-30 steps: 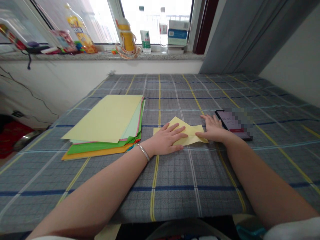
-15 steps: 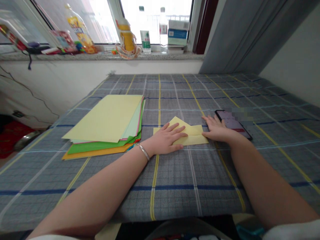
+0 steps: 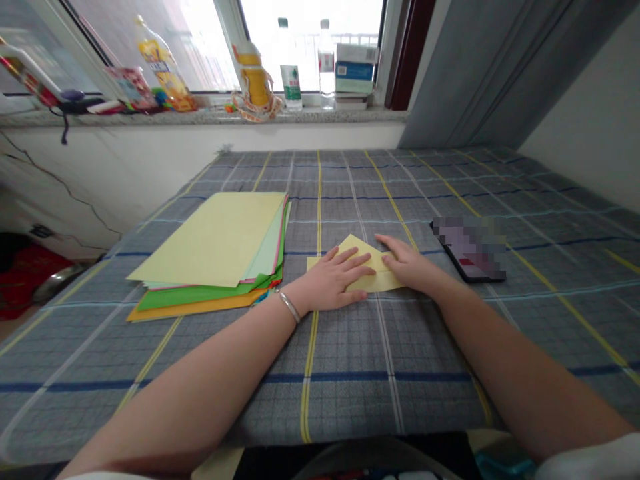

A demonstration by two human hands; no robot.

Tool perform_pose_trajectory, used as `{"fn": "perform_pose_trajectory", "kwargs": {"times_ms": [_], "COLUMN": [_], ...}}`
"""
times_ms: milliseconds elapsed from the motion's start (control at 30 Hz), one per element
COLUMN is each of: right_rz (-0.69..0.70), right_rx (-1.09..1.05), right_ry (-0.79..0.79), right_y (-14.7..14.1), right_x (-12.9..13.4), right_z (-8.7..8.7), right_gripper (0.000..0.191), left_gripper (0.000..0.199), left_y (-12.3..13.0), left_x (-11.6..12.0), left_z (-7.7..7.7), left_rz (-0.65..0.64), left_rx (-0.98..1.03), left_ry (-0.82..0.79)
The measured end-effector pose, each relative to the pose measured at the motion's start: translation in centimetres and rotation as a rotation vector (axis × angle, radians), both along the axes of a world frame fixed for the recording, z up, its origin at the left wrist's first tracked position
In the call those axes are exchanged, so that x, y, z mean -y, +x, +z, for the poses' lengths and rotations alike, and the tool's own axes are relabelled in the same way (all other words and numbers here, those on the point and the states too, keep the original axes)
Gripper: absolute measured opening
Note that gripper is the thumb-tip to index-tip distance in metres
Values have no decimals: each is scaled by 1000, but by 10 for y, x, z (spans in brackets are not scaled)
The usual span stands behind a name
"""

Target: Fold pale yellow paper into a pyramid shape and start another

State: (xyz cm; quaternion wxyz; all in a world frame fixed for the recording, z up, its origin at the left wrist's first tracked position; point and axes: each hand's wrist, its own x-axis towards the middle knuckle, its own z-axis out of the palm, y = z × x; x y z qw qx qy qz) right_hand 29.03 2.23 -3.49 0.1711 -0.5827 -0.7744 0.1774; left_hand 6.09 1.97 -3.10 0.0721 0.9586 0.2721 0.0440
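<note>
A folded sheet of yellow paper (image 3: 377, 281) lies on the checked cloth, with a pointed flap rising at its far side. Across its left part rests my left hand (image 3: 337, 277), palm down with the fingers spread; a silver bangle circles that wrist. My right hand (image 3: 405, 261) lies over the paper's right end, its fingers stretched out and apart, touching the sheet. The right hand covers the paper's right edge, and the left hand hides much of the left half.
Left of the hands is a stack of coloured paper (image 3: 215, 233), pale yellow on top. A phone (image 3: 467, 257) lies to the right. Bottles, a yellow flask (image 3: 255, 80) and boxes (image 3: 355, 70) line the windowsill (image 3: 200, 118). Grey checked cloth (image 3: 340, 360) covers the table.
My right hand has moved left, from beside the phone onto the right end of the folded paper. My left hand stays in place on the paper.
</note>
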Motion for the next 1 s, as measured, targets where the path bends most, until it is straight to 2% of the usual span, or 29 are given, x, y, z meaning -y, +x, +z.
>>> {"fn": "perform_pose_trajectory", "kwargs": {"times_ms": [67, 233, 567, 1000], "right_rz": [77, 54, 47, 56], "right_rx": [93, 234, 290, 293], "right_ry": [27, 72, 60, 34], "right_y": [-9, -15, -17, -16], "right_x": [1, 0, 2, 2], "right_z": [-8, -18, -17, -14], "right_gripper": [59, 58, 64, 66], "left_gripper": [48, 45, 37, 23], "left_y": [1, 0, -17, -28], "left_x": [0, 0, -5, -5], "left_z": [0, 1, 14, 35], "left_rz": [7, 17, -91, -32], "left_rx": [9, 14, -18, -113], "left_ry": [5, 17, 156, 224]}}
